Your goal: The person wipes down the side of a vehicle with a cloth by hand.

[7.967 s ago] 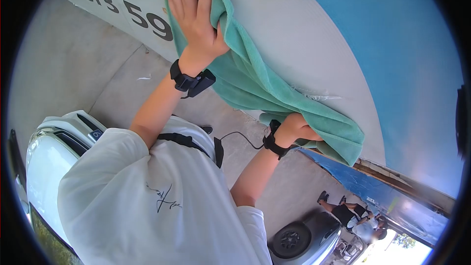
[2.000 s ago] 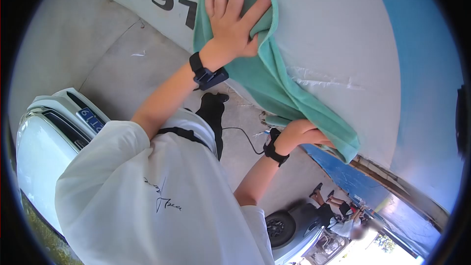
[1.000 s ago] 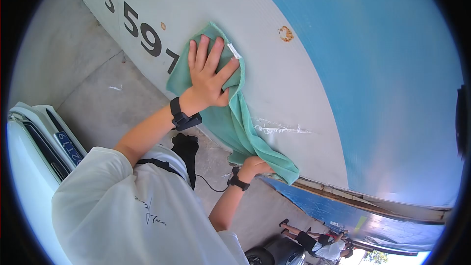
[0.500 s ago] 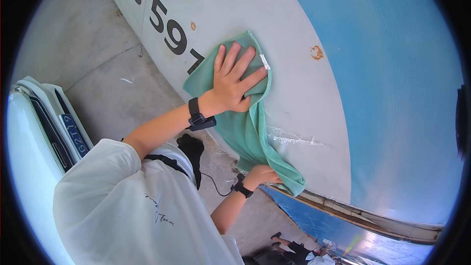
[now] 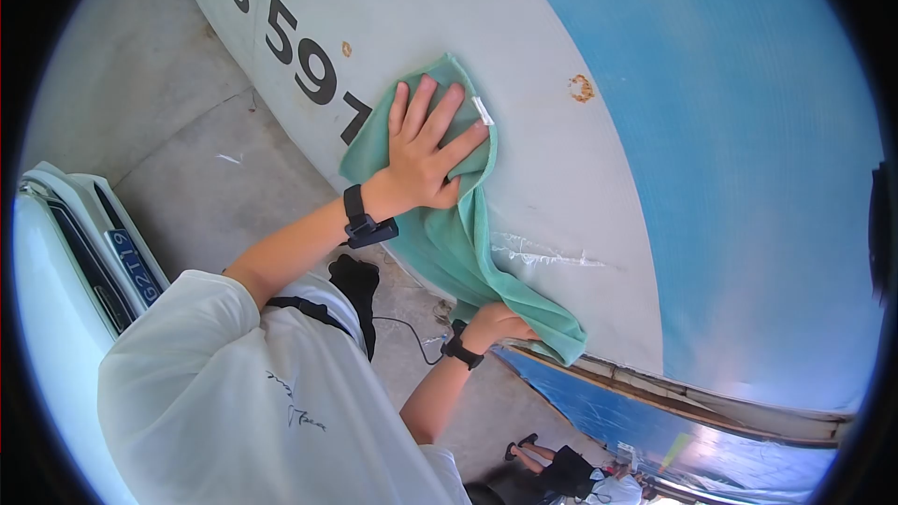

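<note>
My left hand [image 5: 418, 151] lies flat with its fingers spread on a green cloth [image 5: 430, 238], pressing it against a large curved panel [image 5: 533, 159] painted white and blue. A small white tag shows on the cloth's edge beside my fingertips. Lower down, my right hand [image 5: 496, 325] is closed on the cloth's hanging end, at the panel's bottom edge; some of its fingers are hidden by the fabric. Black digits are printed on the white part, and the cloth partly covers the last one. Beside the cloth runs a ragged white scratch [image 5: 543, 252].
A rust-coloured spot [image 5: 581, 88] marks the white paint. A white vehicle with a blue number plate [image 5: 134, 266] stands behind me on the concrete floor [image 5: 201, 136]. A black cable [image 5: 404, 325] hangs near my right wrist. Another person [image 5: 566, 472] is farther off.
My view has shifted slightly, so the panel sits a little farther left and up. Both hands stay on the cloth, with little visible movement. The distant person's pose has changed.
</note>
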A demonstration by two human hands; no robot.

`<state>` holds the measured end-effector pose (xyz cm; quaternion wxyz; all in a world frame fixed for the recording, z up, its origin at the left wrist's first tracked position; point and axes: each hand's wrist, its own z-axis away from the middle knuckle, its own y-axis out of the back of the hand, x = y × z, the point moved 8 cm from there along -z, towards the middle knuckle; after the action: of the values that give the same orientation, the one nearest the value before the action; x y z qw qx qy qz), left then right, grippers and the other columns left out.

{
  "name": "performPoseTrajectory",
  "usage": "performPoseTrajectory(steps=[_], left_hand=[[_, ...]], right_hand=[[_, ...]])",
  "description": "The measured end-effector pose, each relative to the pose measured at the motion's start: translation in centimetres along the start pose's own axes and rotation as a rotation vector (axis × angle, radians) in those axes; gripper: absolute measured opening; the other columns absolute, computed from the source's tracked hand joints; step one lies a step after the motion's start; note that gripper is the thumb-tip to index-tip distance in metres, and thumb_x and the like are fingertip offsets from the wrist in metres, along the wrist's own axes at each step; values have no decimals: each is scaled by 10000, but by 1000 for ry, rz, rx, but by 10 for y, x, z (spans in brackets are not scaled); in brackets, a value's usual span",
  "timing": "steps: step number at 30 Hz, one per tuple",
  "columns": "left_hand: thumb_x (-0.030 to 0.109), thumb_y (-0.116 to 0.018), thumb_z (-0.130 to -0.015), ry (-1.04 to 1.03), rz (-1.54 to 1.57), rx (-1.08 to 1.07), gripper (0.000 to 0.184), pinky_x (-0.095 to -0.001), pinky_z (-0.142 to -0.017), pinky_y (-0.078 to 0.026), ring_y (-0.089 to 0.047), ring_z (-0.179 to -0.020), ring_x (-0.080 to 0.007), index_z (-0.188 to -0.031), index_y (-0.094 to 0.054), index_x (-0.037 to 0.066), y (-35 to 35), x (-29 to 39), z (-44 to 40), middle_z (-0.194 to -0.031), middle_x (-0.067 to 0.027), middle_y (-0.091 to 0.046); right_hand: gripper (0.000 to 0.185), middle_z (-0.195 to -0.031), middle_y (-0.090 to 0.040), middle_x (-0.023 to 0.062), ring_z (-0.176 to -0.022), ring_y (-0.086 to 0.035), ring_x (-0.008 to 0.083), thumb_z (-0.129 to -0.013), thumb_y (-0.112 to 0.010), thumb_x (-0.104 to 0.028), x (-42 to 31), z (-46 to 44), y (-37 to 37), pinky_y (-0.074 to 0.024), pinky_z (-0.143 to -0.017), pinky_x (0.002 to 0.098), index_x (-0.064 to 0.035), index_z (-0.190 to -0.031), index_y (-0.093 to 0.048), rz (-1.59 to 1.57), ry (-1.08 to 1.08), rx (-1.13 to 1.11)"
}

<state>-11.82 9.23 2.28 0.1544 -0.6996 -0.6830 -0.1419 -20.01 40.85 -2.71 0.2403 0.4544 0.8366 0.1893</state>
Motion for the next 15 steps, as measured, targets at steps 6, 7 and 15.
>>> performPoseTrajectory(steps=[6, 7, 15], left_hand=[[365, -474, -817, 1, 17, -29, 476, -590, -1138, -132, -351, -1365, -452, -1219, -667, 196, -1, -1, 0, -1417, -217, -480], [360, -475, -813, 1, 15, -26, 479, -590, -1139, -131, -351, -1365, -453, -1220, -667, 196, 0, -1, 0, -1417, -216, -480], [355, -474, -808, 12, 26, -14, 488, -589, -1139, -125, -350, -1364, -456, -1229, -664, 196, 1, 0, -2, -1416, -213, -482]], right_hand=[[604, -1457, -316, 339, -1282, -337, 514, -1030, -383, -366, -6, -31, 19, -239, -1074, 578, 128, -1377, -358, 88, 6, 157], [601, -1457, -319, 335, -1284, -335, 512, -1030, -382, -367, -14, -46, 28, -235, -1076, 579, 126, -1375, -363, 108, 22, 184], [571, -1467, -347, 295, -1330, -272, 494, -1048, -315, -370, -41, -45, 24, -151, -1119, 584, 107, -1341, -425, 49, 123, 184]])
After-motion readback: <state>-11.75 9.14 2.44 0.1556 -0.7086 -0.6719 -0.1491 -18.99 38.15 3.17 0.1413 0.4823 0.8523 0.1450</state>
